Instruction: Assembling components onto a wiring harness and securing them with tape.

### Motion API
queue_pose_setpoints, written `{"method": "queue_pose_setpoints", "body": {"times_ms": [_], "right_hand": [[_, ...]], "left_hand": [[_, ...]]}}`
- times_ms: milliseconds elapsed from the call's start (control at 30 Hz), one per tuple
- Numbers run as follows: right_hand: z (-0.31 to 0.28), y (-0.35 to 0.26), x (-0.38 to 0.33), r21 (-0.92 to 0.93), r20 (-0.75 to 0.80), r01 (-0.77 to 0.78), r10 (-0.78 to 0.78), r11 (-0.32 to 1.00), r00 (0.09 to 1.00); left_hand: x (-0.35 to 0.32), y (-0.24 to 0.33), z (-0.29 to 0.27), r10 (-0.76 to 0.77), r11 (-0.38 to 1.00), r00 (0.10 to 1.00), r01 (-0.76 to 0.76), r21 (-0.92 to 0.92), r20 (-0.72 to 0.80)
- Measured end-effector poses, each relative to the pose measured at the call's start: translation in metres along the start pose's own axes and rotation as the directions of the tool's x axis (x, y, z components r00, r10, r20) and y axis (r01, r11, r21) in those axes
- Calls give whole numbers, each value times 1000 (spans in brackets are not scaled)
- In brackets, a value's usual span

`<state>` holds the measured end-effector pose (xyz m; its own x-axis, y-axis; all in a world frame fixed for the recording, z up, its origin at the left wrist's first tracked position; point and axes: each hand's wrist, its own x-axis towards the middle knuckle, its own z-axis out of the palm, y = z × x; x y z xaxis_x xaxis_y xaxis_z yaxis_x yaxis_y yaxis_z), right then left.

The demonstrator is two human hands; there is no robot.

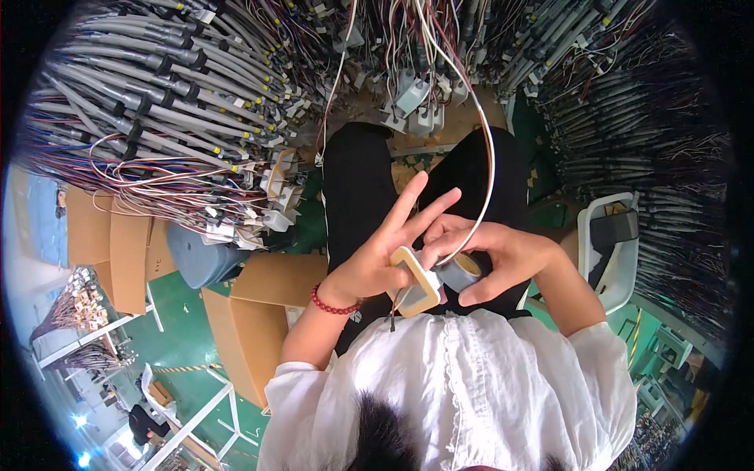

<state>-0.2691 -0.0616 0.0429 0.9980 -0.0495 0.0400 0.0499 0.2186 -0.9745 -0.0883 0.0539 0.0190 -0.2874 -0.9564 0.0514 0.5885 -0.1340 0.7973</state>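
Observation:
Over my lap, my left hand [371, 263] grips a small white housing with a tan rim [426, 300]. Its thumb presses on the housing while two of its fingers stretch up and away. Close beside it, my right hand [506, 255] curls around a grey tape roll [462, 272], its index finger reaching toward the housing's edge. A white and brown cable [492, 161] loops down from above and runs between my hands to the housing. A short dark wire end [393, 320] hangs below the housing. My fingers hide part of both objects.
Thick bundles of grey cables [157, 74] hang at the left, with more dark bundles [644, 141] at the right. White housings [412, 96] dangle ahead of my knees. Open cardboard boxes [255, 330] and a blue-grey stool [200, 255] stand left; a white-framed chair [613, 259] stands right.

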Motion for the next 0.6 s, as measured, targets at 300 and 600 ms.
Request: {"method": "queue_pose_setpoints", "body": {"times_ms": [300,600], "right_hand": [[6,-9,-11,105,-287,-245,266,964,920],[-3,-37,-11,-339,-118,-24,-17,940,993]], "left_hand": [[-19,7,7,80,819,968,74,569,-240],[-29,17,13,-119,952,927,208,223,-357]]}}
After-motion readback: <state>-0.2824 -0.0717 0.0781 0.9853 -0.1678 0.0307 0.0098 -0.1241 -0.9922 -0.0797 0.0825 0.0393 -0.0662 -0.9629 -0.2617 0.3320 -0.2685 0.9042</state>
